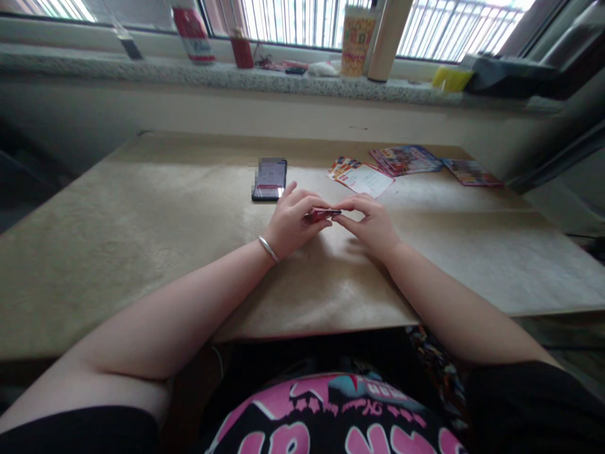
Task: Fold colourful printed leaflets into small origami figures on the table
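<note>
Above the middle of the table, a thin, small red packet [321, 214] is held between both hands, seen nearly edge-on. My left hand [295, 217] has its fingers and thumb closed around the packet's left part. At the packet's right end, my right hand [371, 221] pinches it between thumb and forefinger. Its printed face is mostly hidden by the fingers. Just beyond my left hand lies a phone [270, 180] with its screen lit. Past my right hand, white and orange printed cards [368, 180] are spread on the table.
Farther back right lie a fanned pile of colourful packets [406, 159] and another small stack [472, 172]. The table [142, 252] ends at a wall below a stone windowsill [283, 79]. A red can [193, 34] and a patterned cup [358, 41] stand on the sill.
</note>
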`<state>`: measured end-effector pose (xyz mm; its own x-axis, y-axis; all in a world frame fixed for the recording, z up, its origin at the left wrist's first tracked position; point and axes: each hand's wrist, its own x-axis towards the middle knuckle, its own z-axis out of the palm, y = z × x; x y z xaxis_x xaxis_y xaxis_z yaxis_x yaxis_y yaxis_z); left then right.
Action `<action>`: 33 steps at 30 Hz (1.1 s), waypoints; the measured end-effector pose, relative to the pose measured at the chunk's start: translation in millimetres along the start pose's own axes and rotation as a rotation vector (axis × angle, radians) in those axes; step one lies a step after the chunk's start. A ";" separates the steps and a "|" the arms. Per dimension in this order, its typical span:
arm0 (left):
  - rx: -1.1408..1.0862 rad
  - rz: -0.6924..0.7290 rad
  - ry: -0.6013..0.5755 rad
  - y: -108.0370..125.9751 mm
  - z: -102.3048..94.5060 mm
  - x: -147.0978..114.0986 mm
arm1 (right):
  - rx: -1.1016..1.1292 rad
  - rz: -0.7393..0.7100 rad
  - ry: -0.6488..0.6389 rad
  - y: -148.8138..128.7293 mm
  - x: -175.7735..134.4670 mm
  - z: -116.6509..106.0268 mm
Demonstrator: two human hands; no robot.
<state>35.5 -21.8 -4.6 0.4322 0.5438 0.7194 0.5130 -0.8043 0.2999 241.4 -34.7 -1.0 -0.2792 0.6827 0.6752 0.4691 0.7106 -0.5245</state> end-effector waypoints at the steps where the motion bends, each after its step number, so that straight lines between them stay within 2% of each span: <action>1: -0.006 -0.006 0.010 0.3 -0.4 -0.1 | -0.008 -0.028 0.014 -1.4 0.5 -0.4; 5: -0.029 0.002 0.051 0.9 -1.8 0.1 | -0.066 -0.086 0.061 -4.4 1.3 -0.3; 12: -0.066 -0.022 0.117 7.9 -4.6 2.4 | -0.140 -0.088 0.093 -10.1 0.7 -0.7; 21: -0.065 -0.104 0.070 8.9 -5.2 3.6 | -0.088 -0.027 0.068 -14.2 1.9 -2.9; 27: -0.062 -0.092 0.061 8.1 -4.3 3.1 | -0.107 -0.045 0.080 -13.7 2.5 -3.9; 33: -0.096 -0.022 0.144 8.3 -4.8 3.3 | -0.131 -0.084 0.092 -10.6 1.7 -5.4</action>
<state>37.7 -27.8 3.3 0.3075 0.5268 0.7924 0.4448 -0.8158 0.3698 240.5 -42.0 8.5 -0.2474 0.5991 0.7615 0.5540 0.7322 -0.3961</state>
